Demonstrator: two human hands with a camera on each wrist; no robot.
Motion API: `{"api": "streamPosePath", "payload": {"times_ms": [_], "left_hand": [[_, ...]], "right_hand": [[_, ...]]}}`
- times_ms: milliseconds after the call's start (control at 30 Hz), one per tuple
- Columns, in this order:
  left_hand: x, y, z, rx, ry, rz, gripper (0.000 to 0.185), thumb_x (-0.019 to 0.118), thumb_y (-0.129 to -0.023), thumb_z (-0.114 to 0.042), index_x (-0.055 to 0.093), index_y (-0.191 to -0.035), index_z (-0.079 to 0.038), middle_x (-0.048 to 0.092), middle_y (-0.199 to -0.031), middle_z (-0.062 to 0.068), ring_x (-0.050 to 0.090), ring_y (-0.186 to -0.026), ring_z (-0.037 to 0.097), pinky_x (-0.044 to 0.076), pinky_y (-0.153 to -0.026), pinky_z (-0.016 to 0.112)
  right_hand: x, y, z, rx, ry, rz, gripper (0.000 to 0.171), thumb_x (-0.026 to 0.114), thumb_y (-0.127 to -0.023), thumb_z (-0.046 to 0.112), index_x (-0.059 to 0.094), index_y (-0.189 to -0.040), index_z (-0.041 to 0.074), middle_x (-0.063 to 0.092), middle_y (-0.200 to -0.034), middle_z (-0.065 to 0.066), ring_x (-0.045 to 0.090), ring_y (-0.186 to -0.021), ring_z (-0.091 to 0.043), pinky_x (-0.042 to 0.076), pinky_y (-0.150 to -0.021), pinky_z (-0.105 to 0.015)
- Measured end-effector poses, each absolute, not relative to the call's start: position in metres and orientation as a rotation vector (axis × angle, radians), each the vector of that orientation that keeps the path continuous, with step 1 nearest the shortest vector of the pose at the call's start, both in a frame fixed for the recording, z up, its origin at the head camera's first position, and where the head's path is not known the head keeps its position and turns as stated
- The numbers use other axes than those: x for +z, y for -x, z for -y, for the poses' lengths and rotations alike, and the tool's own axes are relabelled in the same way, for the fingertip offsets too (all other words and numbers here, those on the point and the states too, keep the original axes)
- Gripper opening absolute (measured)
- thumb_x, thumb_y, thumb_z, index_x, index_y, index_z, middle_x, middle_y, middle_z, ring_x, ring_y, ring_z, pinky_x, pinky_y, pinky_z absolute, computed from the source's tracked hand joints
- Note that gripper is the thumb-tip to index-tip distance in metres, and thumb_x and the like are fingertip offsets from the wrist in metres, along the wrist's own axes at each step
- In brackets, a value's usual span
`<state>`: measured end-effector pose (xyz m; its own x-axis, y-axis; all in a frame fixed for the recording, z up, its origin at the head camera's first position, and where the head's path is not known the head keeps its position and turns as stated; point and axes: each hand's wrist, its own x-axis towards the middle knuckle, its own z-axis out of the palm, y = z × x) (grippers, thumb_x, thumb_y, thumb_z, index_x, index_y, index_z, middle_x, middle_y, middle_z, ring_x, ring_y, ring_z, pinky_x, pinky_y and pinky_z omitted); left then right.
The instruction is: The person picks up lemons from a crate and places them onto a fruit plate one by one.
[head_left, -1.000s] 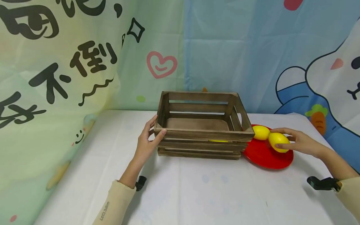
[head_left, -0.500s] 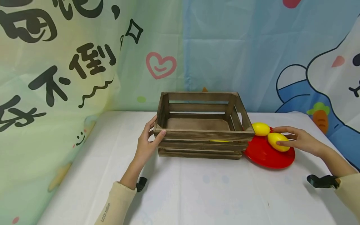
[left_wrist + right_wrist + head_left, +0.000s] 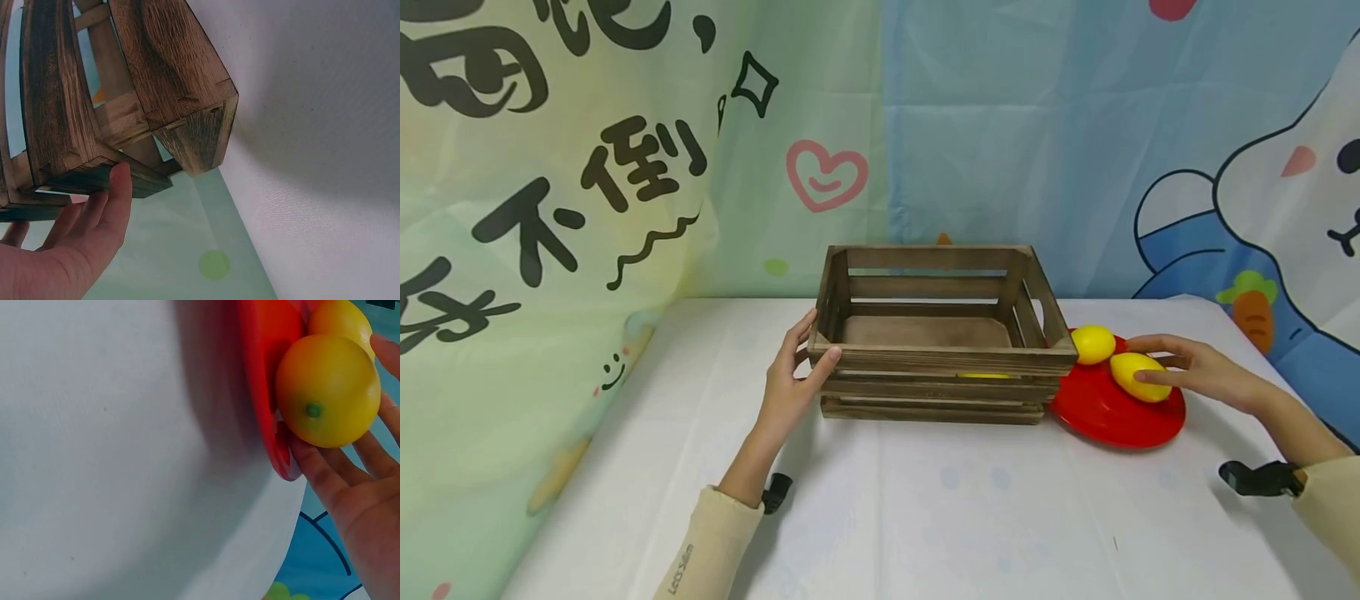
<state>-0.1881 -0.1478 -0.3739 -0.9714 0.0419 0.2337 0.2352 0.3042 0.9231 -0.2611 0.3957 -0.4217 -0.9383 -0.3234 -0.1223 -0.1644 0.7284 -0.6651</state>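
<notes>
Gripping the near left corner of the wooden crate (image 3: 940, 333) at the centre of the head view, the left hand (image 3: 790, 383) has its thumb hooked over the front top slat and its fingers against the crate's left end. Right of centre, the right hand (image 3: 1195, 375) curls around a yellow lemon (image 3: 1138, 377) lying on the red plate (image 3: 1108, 417), thumb in front and fingers behind. A second lemon (image 3: 1092, 343) sits just beside it, touching, nearer the crate. Something yellow shows through the crate's front slats. Crate and plate stand side by side on the white tablecloth (image 3: 925, 517).
</notes>
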Motion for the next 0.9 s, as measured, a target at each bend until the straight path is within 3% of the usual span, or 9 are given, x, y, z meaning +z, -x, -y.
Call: {"api": "streamPosePath", "payload": {"times_ms": [233, 333, 467, 600, 900], "left_hand": [[-0.370, 0.186, 0.148, -1.721, 0.268, 2.389, 0.062, 0.059, -0.098, -0.017, 0.031, -0.153, -0.011, 0.036, -0.150, 0.020, 0.039, -0.135, 0.040, 0.050, -0.094, 0.053], [-0.369, 0.186, 0.147, -1.714, 0.267, 2.390, 0.062, 0.059, -0.098, -0.017, 0.031, -0.153, -0.011, 0.036, -0.150, 0.020, 0.039, -0.136, 0.040, 0.049, -0.096, 0.054], [-0.370, 0.186, 0.147, -1.714, 0.263, 2.396, 0.062, 0.059, -0.098, -0.017, 0.031, -0.153, -0.011, 0.036, -0.150, 0.020, 0.039, -0.136, 0.041, 0.050, -0.095, 0.054], [-0.370, 0.186, 0.147, -1.714, 0.268, 2.397, 0.062, 0.059, -0.099, -0.018, 0.031, -0.153, -0.012, 0.036, -0.150, 0.020, 0.039, -0.136, 0.040, 0.050, -0.094, 0.053], [-0.371, 0.186, 0.146, -1.702, 0.287, 2.384, 0.061, 0.058, -0.099, -0.017, 0.030, -0.153, -0.010, 0.036, -0.151, 0.019, 0.036, -0.138, 0.038, 0.040, -0.107, 0.051]], "right_hand": [[-0.416, 0.264, -0.398, -1.004, 0.397, -2.716, 0.059, 0.061, -0.097, 0.025, 0.037, -0.143, -0.003, 0.038, -0.142, -0.032, 0.046, -0.120, -0.052, 0.055, -0.083, -0.054], [-0.409, 0.263, -0.399, -1.014, 0.404, -2.745, 0.055, 0.061, -0.097, 0.024, 0.040, -0.141, -0.002, 0.044, -0.139, -0.027, 0.059, -0.113, -0.022, 0.056, -0.082, -0.050], [-0.398, 0.265, -0.397, -1.063, 0.489, -2.783, 0.045, 0.062, -0.096, 0.016, 0.046, -0.136, 0.001, 0.055, -0.127, 0.005, 0.053, -0.097, 0.014, 0.059, -0.077, -0.037], [-0.384, 0.269, -0.390, -1.106, 0.598, -2.810, 0.040, 0.062, -0.095, 0.007, 0.050, -0.133, 0.003, 0.051, -0.113, 0.032, 0.053, -0.098, 0.016, 0.057, -0.071, -0.022], [-0.345, 0.272, -0.357, -1.070, 0.646, -2.831, 0.046, 0.064, -0.093, 0.004, 0.049, -0.136, -0.001, 0.051, -0.114, 0.034, 0.054, -0.100, 0.013, 0.052, -0.072, -0.015]]}}
